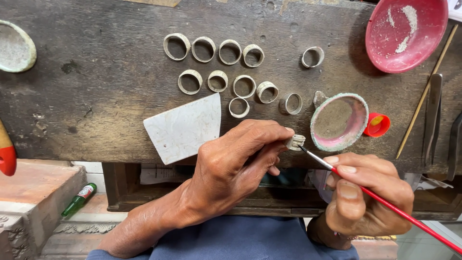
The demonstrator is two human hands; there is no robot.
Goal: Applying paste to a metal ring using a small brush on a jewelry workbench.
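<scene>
From the head camera, the left hand (238, 166) pinched a small silver ring (295, 141) between thumb and fingertips, closed tight on it, just left of the small pink-lined bowl (357, 107). The right hand (368, 192) gripped a thin red-handled brush (385, 202) between thumb and bent fingers, below that bowl, and the brush tip touched the held ring.

A red bottle cap (377, 124) lay touching the bowl's right side. A loose ring (291, 103) lay just left of the bowl, and further left stood rows of finished rings (219, 65) on the dark wooden workbench (96, 86). A white tile shard (185, 127) lay left of the bowl, beside the left hand. A red plastic dish (404, 31) with white powder sat above and right of the bowl, with a wooden stick (426, 94) and metal tweezers (433, 106) to the right.
</scene>
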